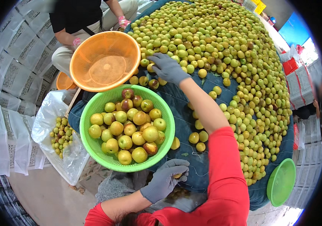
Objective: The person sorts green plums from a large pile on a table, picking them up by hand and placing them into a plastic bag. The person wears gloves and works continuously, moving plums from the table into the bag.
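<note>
My left hand [166,178], in a grey dotted work glove, is closed around a yellowish jujube [177,175], mostly hidden by the fingers. It is just below the rim of a green plastic colander basket [86,138], which holds yellow-green and brown-blotched jujubes [125,128]. My right hand [169,67], gloved in grey too, reaches to the near left edge of a large heap of jujubes [206,36]. Its fingers are apart over a jujube [150,67]; whether they touch it is unclear. The heap lies on a dark blue cloth [175,99].
An orange colander basket [104,62] overlaps the green basket's far rim. Across from me sits a person [79,22] in patterned gloves. A plastic-lined crate [64,166] of smaller jujubes stands left. Another green basket [282,182] is at right; wrapped boxes [16,50] are stacked left.
</note>
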### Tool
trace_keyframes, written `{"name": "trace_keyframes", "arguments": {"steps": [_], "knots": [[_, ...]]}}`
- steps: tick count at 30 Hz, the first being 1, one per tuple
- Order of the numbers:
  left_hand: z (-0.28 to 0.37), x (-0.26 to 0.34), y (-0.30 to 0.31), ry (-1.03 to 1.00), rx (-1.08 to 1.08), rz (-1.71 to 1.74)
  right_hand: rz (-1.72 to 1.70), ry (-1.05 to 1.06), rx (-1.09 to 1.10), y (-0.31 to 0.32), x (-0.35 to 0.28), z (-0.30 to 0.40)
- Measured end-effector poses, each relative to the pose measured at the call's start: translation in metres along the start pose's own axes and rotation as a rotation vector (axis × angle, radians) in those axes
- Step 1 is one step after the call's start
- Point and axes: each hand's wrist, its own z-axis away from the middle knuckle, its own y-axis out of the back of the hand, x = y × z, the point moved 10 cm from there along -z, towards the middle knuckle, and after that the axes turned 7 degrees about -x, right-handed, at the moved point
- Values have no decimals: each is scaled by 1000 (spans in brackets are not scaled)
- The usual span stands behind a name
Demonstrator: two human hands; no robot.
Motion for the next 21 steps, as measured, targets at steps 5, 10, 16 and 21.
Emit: {"name": "trace_keyframes", "arguments": {"steps": [5,10,16,21], "knots": [[13,11,20,-26,60,-26,176,-1,-179,-50,12,37],[30,20,3,-163,-73,-262,362,-60,-294,9,3,107],[23,16,12,-45,112,-112,-56,269,-293,-44,-74,-9],[22,14,15,-42,185,-94,47,331,-309,-77,-58,-2]]}}
